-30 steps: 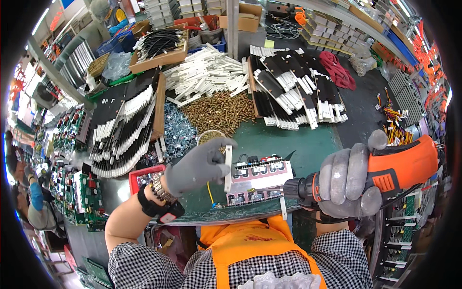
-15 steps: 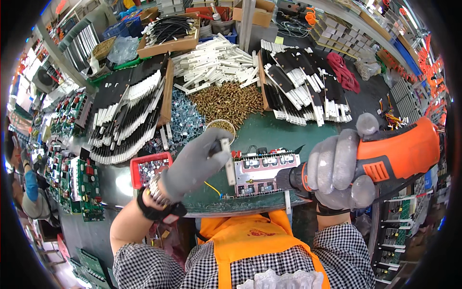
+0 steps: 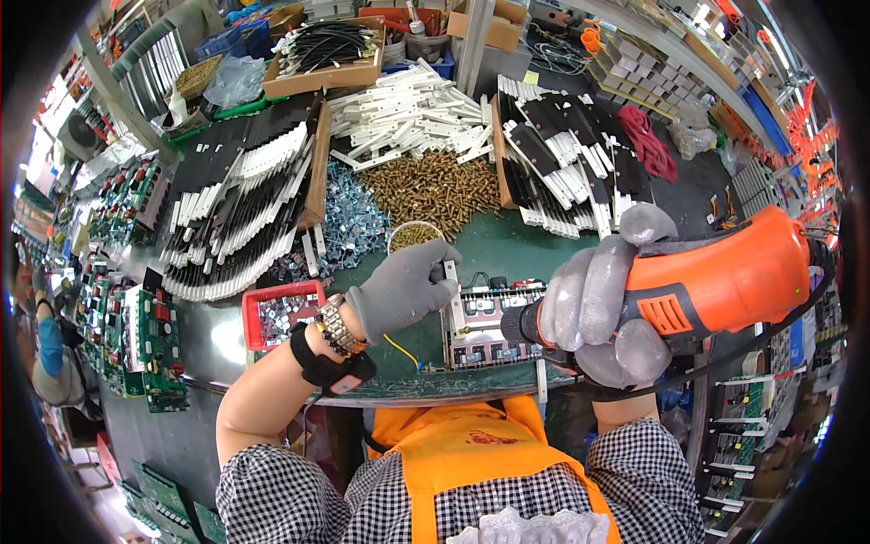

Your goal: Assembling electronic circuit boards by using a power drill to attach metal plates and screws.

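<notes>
My gloved left hand [image 3: 408,288] is closed, with finger and thumb pinching a narrow white strip [image 3: 452,292] upright at the board's left end. My gloved right hand [image 3: 603,304] wraps round an orange and black power drill [image 3: 725,283]. From its black chuck a thin bit points left across the circuit board [image 3: 471,352]. This board lies in front of me with silvery plates and components along it. Just beyond my left hand stands a small round tub [image 3: 417,234] of brass-coloured screws. Whether the bit touches a screw I cannot make out.
Beyond lie a heap of brass screws [image 3: 435,186], white strips [image 3: 408,113] and silvery clips [image 3: 349,213]. Black-and-white strip stacks [image 3: 245,218] flank them. A red tray [image 3: 249,317] holds small metal parts. Green boards [image 3: 163,344] stand left, near another person's blue sleeve [image 3: 50,347].
My left hand has moved right, bringing the white strip to the board's left end. The drill has shifted left, its chuck now over the board.
</notes>
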A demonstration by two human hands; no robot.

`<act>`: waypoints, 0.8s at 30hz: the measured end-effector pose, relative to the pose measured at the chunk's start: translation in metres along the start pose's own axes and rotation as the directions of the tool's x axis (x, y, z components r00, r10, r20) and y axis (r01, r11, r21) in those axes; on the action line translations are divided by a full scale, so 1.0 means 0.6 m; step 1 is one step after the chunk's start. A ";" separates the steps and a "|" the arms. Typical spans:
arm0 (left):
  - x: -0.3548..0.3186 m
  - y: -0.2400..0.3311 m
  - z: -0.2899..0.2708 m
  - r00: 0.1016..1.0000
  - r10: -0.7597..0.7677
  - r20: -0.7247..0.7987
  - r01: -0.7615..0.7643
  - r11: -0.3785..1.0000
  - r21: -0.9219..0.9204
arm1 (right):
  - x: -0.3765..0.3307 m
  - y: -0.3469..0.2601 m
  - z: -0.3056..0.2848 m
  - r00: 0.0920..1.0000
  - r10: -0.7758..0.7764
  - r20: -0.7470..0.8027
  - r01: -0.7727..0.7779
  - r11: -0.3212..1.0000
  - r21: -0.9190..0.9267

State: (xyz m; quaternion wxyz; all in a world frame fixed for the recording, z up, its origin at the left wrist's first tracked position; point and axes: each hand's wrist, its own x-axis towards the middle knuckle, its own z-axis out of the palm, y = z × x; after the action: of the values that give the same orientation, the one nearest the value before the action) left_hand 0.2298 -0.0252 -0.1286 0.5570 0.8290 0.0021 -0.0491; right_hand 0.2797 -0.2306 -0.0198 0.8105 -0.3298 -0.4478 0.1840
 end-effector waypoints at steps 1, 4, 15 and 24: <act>0.002 0.000 0.000 1.000 0.002 0.001 -0.002 0.999 0.035 | 0.001 0.001 0.003 1.000 0.006 -0.006 -0.006 1.000 -0.008; 0.000 0.004 0.000 0.999 -0.035 0.005 0.035 0.999 0.006 | 0.001 0.000 0.007 0.999 0.024 -0.030 -0.025 0.999 -0.036; 0.001 -0.016 0.003 0.994 0.070 -0.083 -0.068 0.997 0.023 | 0.016 0.023 0.026 0.989 0.064 0.136 -0.039 0.983 -0.181; 0.000 -0.020 0.010 0.978 0.168 -0.122 -0.155 0.982 0.104 | 0.015 0.037 0.039 0.978 0.101 0.181 -0.052 0.965 -0.258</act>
State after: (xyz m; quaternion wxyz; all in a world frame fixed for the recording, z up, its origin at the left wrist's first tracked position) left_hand 0.2289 -0.0261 -0.1416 0.5184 0.8531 -0.0312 0.0505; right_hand 0.2645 -0.2009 -0.0208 0.7072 -0.4276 -0.5307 0.1880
